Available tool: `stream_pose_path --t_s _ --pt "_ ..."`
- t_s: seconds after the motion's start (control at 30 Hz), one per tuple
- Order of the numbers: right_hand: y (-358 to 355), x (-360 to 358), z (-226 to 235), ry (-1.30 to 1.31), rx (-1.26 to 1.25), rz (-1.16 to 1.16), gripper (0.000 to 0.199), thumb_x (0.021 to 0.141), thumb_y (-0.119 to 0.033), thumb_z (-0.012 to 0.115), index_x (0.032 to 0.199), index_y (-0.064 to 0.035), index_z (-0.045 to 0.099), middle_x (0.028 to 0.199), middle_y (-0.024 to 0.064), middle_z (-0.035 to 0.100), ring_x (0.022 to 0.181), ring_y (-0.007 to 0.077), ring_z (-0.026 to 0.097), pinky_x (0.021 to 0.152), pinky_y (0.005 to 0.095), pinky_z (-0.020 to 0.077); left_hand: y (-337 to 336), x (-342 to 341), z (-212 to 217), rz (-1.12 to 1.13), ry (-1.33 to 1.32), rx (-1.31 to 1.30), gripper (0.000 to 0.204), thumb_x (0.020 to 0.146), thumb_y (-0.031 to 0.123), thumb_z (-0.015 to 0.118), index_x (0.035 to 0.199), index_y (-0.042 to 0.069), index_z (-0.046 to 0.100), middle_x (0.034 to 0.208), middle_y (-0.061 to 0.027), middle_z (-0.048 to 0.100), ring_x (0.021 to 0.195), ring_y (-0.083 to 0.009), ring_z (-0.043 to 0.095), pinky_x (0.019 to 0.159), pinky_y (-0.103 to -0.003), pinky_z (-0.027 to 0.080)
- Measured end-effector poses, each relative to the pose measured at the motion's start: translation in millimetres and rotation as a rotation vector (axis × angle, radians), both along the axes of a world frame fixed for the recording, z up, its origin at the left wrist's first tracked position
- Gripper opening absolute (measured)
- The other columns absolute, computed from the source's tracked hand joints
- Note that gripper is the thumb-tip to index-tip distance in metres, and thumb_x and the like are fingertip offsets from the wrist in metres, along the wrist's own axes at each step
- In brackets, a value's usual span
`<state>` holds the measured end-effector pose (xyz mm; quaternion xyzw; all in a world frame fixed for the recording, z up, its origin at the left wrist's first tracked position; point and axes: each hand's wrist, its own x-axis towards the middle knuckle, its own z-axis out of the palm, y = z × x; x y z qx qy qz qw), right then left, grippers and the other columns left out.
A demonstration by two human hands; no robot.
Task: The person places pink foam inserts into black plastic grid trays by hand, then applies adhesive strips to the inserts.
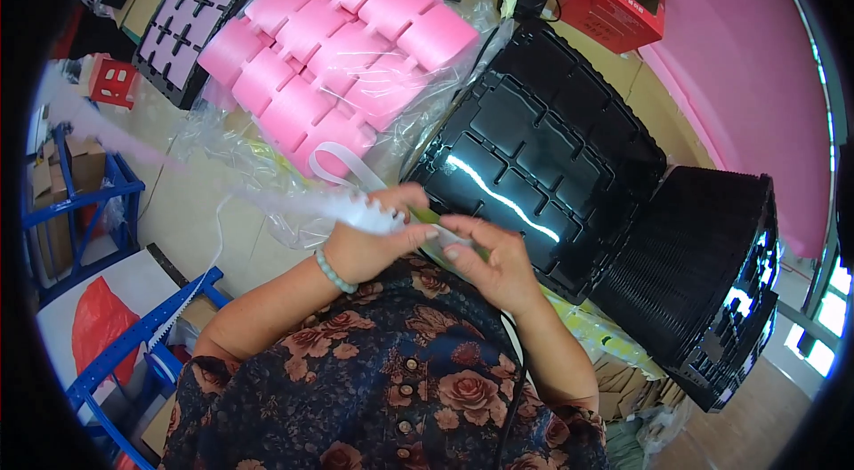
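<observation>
White toothed strip pinched by left hand; right hand fingertips pinched on its end. Black trays, bagged pink foam pieces laid on bench.

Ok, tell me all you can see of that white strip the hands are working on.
The white strip looks like thin, flexible plastic or backing tape with a toothed, notched edge. The left hand pinches it near the person's chest, and the right hand meets it at the fingertips, where a thin yellow-green piece shows. One end loops up over the bag of pink foam pieces; the other trails left and down, hanging off the table toward the blue rack.
</observation>
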<state>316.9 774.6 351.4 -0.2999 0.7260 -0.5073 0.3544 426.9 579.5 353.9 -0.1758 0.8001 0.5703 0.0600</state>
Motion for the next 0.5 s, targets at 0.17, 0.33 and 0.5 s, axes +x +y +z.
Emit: stream_pose_path --t_s 0.17,0.33,0.5 --pt "-7 9 6 0.834 -0.057 -0.056 0.024 0.078 -0.009 0.072 0.102 -0.004 0.07 0.085 0.007 0.065 0.074 0.0247 0.06 0.074 0.0381 0.0457 -9 8 22 0.405 -0.152 1.254 0.067 0.095 0.017 0.067 0.149 0.011 0.026 0.114 -0.0145 0.063 0.094 -0.0215 0.068 0.084 -0.034 0.058" --pt "-9 13 9 1.052 -0.086 -0.004 0.027 0.074 -0.006 0.074 0.1 -0.0059 0.072 0.089 0.0046 0.066 0.077 0.0253 0.06 0.079 0.0405 0.0487 12 5 29 0.487 -0.075 0.983 0.049 0.098 0.015 0.062 0.141 0.007 0.041 0.125 -0.0143 0.061 0.113 -0.0237 0.064 0.097 -0.038 0.053" --pt "-14 1 29 0.875 -0.066 -0.008 0.024 0.081 -0.009 0.072 0.104 -0.0037 0.073 0.099 0.0101 0.069 0.088 0.0292 0.063 0.083 0.0405 0.0497 5 -18 25 0.498 0.005 1.117 0.032 0.104 0.021 0.05 0.131 0.004 0.052 0.124 -0.0172 0.064 0.114 -0.0266 0.064 0.099 -0.039 0.052"
